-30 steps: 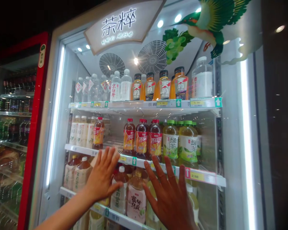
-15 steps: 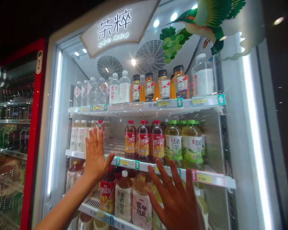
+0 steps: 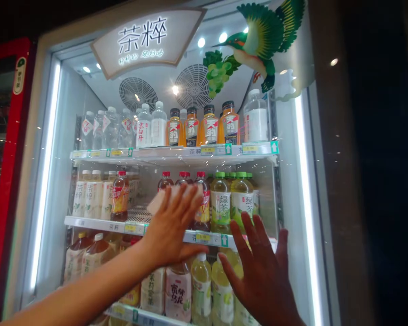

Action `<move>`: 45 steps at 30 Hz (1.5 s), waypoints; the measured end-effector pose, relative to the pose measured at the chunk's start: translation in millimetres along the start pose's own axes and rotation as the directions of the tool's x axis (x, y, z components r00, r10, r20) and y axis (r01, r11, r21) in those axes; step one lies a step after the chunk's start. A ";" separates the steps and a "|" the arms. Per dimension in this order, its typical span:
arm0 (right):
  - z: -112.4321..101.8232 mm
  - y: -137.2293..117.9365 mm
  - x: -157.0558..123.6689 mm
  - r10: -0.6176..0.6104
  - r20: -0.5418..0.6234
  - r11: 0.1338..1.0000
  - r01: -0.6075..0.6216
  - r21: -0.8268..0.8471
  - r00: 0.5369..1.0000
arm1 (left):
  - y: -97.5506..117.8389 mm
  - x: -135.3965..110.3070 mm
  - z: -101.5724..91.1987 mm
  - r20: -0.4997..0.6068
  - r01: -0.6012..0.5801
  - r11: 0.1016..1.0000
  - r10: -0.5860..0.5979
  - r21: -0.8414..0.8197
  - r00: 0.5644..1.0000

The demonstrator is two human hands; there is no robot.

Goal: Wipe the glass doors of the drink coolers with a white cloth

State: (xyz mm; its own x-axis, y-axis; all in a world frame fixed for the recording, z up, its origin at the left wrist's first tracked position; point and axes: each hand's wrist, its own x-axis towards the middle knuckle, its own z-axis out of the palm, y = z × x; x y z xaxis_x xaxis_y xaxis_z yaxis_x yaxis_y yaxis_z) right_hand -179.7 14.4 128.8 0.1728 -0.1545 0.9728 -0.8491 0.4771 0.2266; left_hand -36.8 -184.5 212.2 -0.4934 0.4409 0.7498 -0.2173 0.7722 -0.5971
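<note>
My left hand (image 3: 172,231) lies flat on the glass door (image 3: 290,194) of a lit drinks fridge, fingers spread, pressing a pale cloth (image 3: 156,203) against the glass in front of the red-capped tea bottles (image 3: 204,203) on the middle shelf. My right hand (image 3: 263,271) rests open on the same glass, lower and to the right, fingers spread, in front of green-tea bottles (image 3: 221,203) and the shelf edge (image 3: 207,237). Nothing is in the right hand.
Three shelves behind the glass hold water, orange-labelled and tea bottles (image 3: 209,127). A sign (image 3: 143,40) and a bird decal (image 3: 261,36) sit at the top. A red-framed fridge (image 3: 7,136) stands at the left, a dark panel (image 3: 367,181) at the right.
My left hand slid with the cloth up to the left, then across to the right to the door's middle. My right hand stayed flat on the glass. The view shifted right.
</note>
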 end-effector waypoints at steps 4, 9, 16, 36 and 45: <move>3.0 6.6 -9.9 0.026 -0.057 1.000 -0.027 -0.009 0.998 | 13.9 -7.9 -1.5 0.116 -0.255 0.966 0.250 0.034 0.961; 4.6 5.7 -11.1 0.007 -0.092 1.000 -0.008 -0.012 0.996 | -6.3 40.9 -1.0 -0.080 0.095 0.995 -0.095 0.003 0.992; 4.4 6.2 -12.9 0.096 -0.218 0.992 -0.076 0.102 0.971 | 18.7 24.6 -3.6 0.115 -0.299 0.954 0.299 -0.022 0.947; -0.7 16.8 -24.7 0.124 -0.249 0.968 -0.062 0.243 0.961 | 56.4 0.4 4.5 0.149 -0.224 0.970 0.237 -0.099 0.960; 1.4 -37.3 -25.2 0.120 -0.092 0.991 -0.115 0.064 0.988 | 10.8 -97.4 4.4 0.018 0.305 0.952 -0.306 0.024 0.952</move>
State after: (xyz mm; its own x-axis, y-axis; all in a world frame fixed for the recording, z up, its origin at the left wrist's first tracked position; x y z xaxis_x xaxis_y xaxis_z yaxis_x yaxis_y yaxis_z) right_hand -153.0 -0.8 95.8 0.1147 -0.0152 0.9933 -0.8936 0.4351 0.1099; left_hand 5.2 -221.2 131.5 -0.4183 0.1754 0.8912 -0.3778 0.8587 -0.3463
